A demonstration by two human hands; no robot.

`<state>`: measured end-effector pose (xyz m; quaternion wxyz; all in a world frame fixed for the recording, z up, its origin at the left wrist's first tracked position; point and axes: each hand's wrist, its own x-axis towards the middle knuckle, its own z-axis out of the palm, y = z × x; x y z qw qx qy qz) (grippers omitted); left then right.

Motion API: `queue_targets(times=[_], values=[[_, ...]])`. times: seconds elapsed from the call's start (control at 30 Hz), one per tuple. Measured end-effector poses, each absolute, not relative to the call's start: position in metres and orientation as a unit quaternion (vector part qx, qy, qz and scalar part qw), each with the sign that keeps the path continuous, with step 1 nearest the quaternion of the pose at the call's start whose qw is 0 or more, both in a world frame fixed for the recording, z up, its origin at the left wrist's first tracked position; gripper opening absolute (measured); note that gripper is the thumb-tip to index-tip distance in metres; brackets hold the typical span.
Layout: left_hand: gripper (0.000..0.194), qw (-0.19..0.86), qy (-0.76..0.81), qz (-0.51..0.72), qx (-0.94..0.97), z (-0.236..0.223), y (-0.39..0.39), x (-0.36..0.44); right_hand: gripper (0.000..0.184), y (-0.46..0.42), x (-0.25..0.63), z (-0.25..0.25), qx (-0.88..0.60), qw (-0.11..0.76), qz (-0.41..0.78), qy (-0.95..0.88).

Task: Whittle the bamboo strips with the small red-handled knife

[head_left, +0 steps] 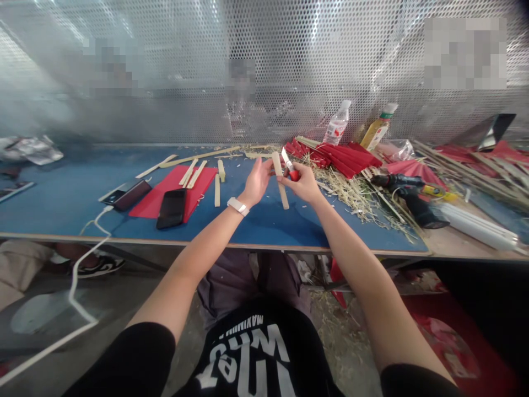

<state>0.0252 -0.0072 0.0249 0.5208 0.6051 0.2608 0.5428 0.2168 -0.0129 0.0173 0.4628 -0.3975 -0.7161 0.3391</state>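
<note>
Over the blue tabletop, my right hand (pixel 306 183) is closed around a utility knife (pixel 293 175) with a red handle, its pale blade pointing up and away from me. My right thumb reaches across to a flat, pale bamboo strip (pixel 276 163). My left hand (pixel 257 182), with a white band at the wrist, has its fingers curled at the strip's left side, partly hidden behind it; its thumb points up. Another length of strip (pixel 283 197) shows below, and I cannot tell whether it is the same piece. Small pale chips lie around the hands.
Left are a red sheet (pixel 155 187) bearing several strips, a black phone (pixel 172 208) and a cabled device (pixel 129 194). Right are shavings (pixel 347 193), red folded fabric (pixel 351 159), two bottles (pixel 338 124) and a power drill (pixel 413 199). A perforated metal panel (pixel 273 60) stands behind.
</note>
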Motion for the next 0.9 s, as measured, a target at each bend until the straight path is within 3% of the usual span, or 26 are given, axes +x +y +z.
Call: queue_targets(times=[0.13,0.33,0.43,0.5,0.7,0.9], values=[[0.095,0.566,0.225,0.544,0.576,0.030,-0.009,0.022,0.040,-0.013,0.215,0.016,-0.407,0.533,0.285,-0.685],[0.097,0.559,0.197,0.571,0.567,0.032,-0.007,0.011,0.024,-0.001,0.224,0.012,-0.467,0.618,0.159,-0.612],[0.103,0.535,0.175,0.553,0.614,0.023,-0.003,0.010,0.030,0.005,0.224,0.007,-0.489,0.618,0.143,-0.599],[0.105,0.477,0.157,0.503,0.703,0.012,-0.001,0.013,0.037,0.009,0.220,0.002,-0.499,0.616,0.162,-0.587],[0.103,0.161,0.159,0.284,0.932,-0.011,-0.015,0.035,0.043,0.028,0.207,-0.008,-0.524,0.649,0.231,-0.500],[0.094,0.012,0.080,0.160,0.984,0.008,-0.067,0.064,0.042,0.033,0.202,-0.003,-0.541,0.668,0.213,-0.464]])
